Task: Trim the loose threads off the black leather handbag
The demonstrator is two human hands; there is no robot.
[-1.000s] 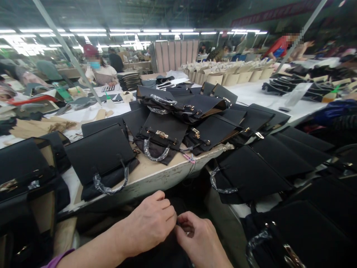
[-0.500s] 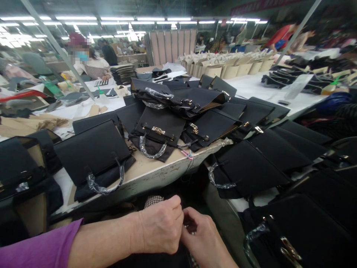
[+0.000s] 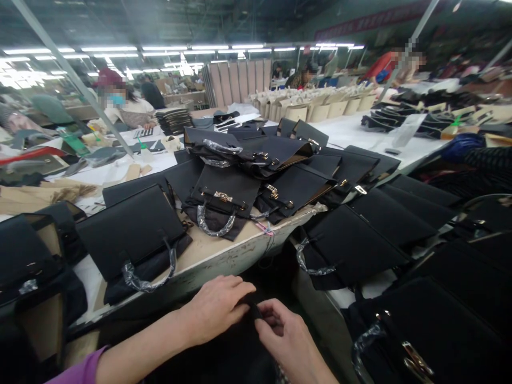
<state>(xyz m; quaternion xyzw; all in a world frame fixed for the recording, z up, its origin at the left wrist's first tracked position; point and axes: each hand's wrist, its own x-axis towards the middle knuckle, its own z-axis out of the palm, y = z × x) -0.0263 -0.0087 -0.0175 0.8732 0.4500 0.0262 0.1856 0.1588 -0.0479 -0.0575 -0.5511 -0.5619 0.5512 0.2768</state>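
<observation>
Item: small black strap (image 3: 256,312), pinched between left hand (image 3: 218,309) and right hand (image 3: 286,336), both closed on it, held below the table edge (image 3: 224,261) for close handling.

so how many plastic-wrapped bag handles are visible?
6: top of pile, pile front, left bag, right of bench, bottom right, far left. Others may be hidden.

Two bare hands low in view: left hand (image 3: 216,309), right hand (image 3: 286,336), one small black piece (image 3: 256,311) pinched between them. Roughly a dozen black handbags (image 3: 132,229) along the near edge of the worktable (image 3: 224,256) (heaped and overlapping, so no exact count). Four plastic-wrapped handles (image 3: 150,277) plainly showing. One stack of dark flat panels (image 3: 173,120) toward the far edge. Two people (image 3: 120,104) beyond.
</observation>
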